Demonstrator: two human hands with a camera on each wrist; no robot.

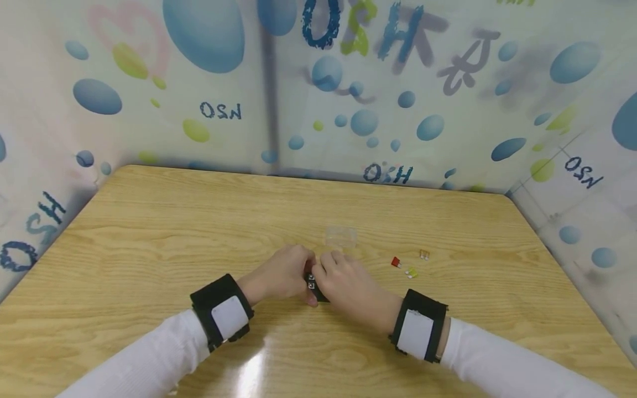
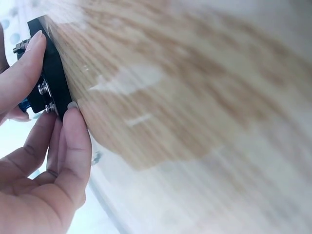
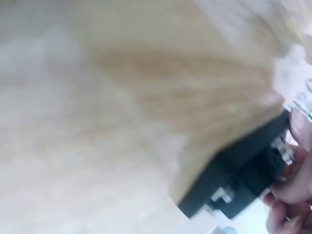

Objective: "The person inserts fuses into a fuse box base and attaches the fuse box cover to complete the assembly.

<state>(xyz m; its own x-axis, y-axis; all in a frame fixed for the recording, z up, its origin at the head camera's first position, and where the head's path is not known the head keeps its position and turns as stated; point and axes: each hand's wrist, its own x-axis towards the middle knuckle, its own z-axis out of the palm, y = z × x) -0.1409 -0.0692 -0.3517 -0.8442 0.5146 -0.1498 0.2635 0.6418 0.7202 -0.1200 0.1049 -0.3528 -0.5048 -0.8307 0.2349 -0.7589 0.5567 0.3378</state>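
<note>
- We see the left hand (image 1: pixel 291 273) and right hand (image 1: pixel 345 282) together, both pinching a black fuse block (image 2: pixel 58 80) (metal screws showing) over the tabletop (image 1: pixel 199 221).
- At its one o'clock, a clear plastic cover (image 1: pixel 340 236).
- Between two and three o'clock, we find red (image 1: pixel 395 262), yellow (image 1: pixel 411 273) and orange blade fuses (image 1: pixel 424 254).

Black block (image 2: pixel 56 80), red piece (image 1: pixel 395 262), yellow piece (image 1: pixel 411 272), tan wood-grained table (image 1: pixel 199 221)

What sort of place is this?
Perhaps a makeshift work booth: a wooden table, a printed backdrop on three sides, and a black block with small coloured parts nearby.
</note>
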